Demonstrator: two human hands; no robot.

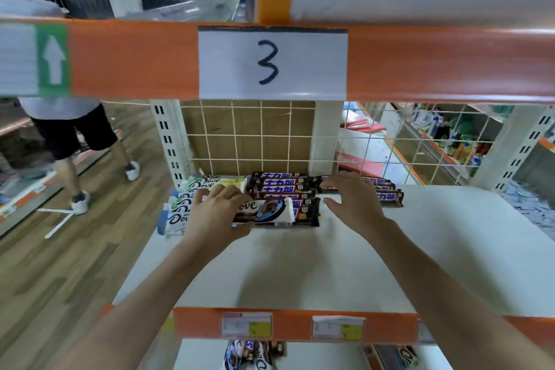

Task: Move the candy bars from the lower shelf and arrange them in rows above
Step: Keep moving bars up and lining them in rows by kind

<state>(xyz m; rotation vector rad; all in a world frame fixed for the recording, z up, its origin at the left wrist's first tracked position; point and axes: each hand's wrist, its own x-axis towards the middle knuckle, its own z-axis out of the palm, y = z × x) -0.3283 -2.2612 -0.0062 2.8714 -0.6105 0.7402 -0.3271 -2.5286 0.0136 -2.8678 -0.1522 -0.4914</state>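
On the white upper shelf [375,264] lie rows of candy bars at the back left: white Dove bars [192,195] on the left, dark Snickers bars [282,186] in the middle, more dark bars [387,189] to the right. My left hand [219,213] grips a dark-and-white Dove bar [267,212] at its left end, laid across the front of the Snickers row. My right hand [351,198] hovers open over the right dark bars, fingers spread. Below, on the lower shelf, more candy bars [252,354] and a second pile [396,354] show partly.
An orange rail with a paper sign "3" [272,63] crosses overhead. A wire grid back [249,135] closes the shelf behind. The orange front edge with price tags [294,326] runs below my arms. A person's legs [78,153] stand on the wooden floor at left.
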